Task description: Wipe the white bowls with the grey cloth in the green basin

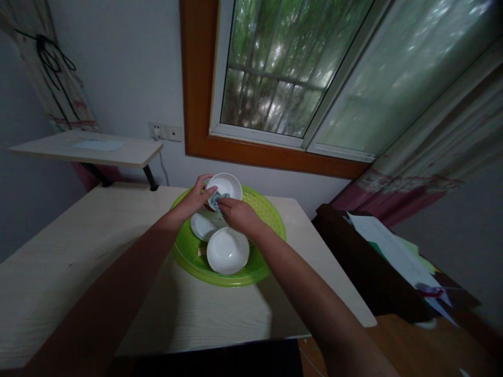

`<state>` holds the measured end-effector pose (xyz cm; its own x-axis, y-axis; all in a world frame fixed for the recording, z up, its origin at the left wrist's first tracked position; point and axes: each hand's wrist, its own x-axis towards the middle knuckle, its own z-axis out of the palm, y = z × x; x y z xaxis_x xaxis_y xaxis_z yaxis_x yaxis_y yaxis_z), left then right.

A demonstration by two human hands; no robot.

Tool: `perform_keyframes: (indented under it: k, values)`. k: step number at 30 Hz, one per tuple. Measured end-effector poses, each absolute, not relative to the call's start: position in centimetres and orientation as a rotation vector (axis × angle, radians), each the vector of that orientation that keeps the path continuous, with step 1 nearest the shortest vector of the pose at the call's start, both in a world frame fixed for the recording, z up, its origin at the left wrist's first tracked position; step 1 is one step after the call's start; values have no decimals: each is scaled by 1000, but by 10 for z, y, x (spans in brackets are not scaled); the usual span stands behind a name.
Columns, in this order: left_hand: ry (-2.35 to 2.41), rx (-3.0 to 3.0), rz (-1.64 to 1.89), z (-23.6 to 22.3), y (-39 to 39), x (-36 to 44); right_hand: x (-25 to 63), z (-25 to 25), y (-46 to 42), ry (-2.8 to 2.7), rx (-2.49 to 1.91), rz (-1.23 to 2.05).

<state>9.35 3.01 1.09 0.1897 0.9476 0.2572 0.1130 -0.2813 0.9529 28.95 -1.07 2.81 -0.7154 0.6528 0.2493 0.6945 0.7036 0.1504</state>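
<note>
My left hand point(195, 200) grips the rim of a white bowl point(227, 185) and holds it tilted above a green plastic basin point(271, 214). My right hand point(238, 213) is closed on a small grey cloth point(217, 199) and presses it against the inside of that bowl. Below the hands, inside the basin, lie a white plate point(204, 226) and a second white bowl point(228, 251), which stands upright near the basin's front.
The basin stands on a light wooden table point(78, 262). A small raised shelf point(86, 147) is at the table's back left. A dark cabinet with papers point(377, 251) stands to the right. A window and wall are behind.
</note>
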Motion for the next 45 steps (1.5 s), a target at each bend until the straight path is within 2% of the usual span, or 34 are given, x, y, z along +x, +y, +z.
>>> perform_keyframes:
  k: [12,25,31,37,45]
  values:
    - [944,1574,1096,14,23,95,294,15,-1,-2635,-916,-247]
    - [996,1579,1116,12,27,96,286,32,-17,-2590,-1322,-404]
    - [1082,1560,1173,13,28,94,284,39,-17,-2681,-1346,-443]
    - [1068,1586,1170,12,30,92,290,36,-11,-2735,-1278,-367]
    - [1064,1722,1215,10,33,91,295,26,-9,-2657,-951,-61]
